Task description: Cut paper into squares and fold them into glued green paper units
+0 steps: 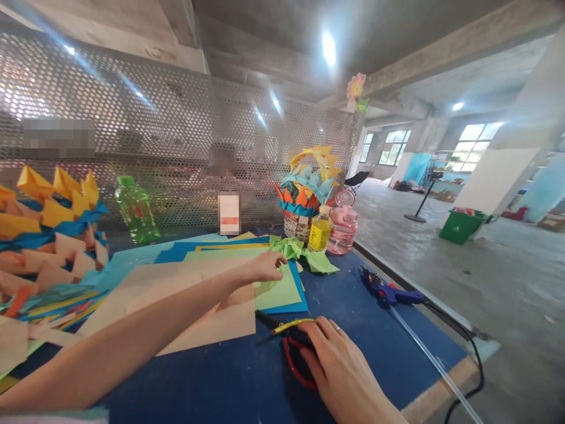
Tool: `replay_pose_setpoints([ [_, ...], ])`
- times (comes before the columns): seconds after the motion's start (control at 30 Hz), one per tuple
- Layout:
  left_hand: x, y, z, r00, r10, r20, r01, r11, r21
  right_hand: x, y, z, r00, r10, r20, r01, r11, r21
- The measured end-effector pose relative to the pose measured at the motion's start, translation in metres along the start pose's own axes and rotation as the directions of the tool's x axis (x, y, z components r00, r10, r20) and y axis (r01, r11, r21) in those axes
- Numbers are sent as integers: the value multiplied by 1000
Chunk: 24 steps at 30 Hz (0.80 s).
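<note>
My left hand (267, 266) reaches across the paper stack, fingers curled, beside crumpled light green paper pieces (286, 247). Whatever its fingertips may pinch is hidden from me. Low on the blue tabletop, my right hand (338, 356) is closed over the black and red handles of a pair of scissors (293, 356). The dark blades point left, toward the stack. A thin yellow strip (286, 325) lies across the scissors at my index fingertip. Under my left forearm are peach paper sheets (212, 321), with a light green sheet (286, 291) and blue sheets (302, 305) alongside.
A folded-paper basket (304, 197), a yellow drink bottle (320, 231) and a pink jug (343, 229) stand at the back. At right lies a blue glue gun (391, 292) with its cord. Orange folded-paper work (48, 212) and a green bottle (136, 212) are left.
</note>
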<state>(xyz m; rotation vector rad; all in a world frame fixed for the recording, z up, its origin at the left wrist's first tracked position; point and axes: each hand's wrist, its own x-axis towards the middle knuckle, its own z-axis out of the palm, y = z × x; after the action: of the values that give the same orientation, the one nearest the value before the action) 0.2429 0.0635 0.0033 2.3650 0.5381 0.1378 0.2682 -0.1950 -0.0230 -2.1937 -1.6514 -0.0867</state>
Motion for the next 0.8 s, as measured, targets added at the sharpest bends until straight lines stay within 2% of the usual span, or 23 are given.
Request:
replay_pose_setpoints([
  [0.1,-7,1,-14,996,-75,41,81,978,-191,0,1,2,998,-41,-42,39,999,-36],
  [0.27,-40,9,-32,983,-150,109,184,870,-458,-2,4,4,997,-65,-43,64,997,-33],
  [0.4,-79,18,-31,977,-178,115,211,772,-600,-4,6,1,997,-82,-12,81,997,-9],
  [0.5,-115,25,-24,978,-193,75,184,640,-746,-7,10,-1,995,-100,-3,100,995,-18],
  [0.57,-140,27,-17,971,-230,71,204,627,-752,-7,13,-1,993,-114,-9,114,993,-44],
  [0.67,-173,28,-10,962,-269,46,224,679,-700,-5,17,1,989,-148,-11,146,985,-88],
  [0.8,-204,23,-14,955,-297,3,227,724,-651,-6,19,3,979,-201,-15,198,974,-106],
])
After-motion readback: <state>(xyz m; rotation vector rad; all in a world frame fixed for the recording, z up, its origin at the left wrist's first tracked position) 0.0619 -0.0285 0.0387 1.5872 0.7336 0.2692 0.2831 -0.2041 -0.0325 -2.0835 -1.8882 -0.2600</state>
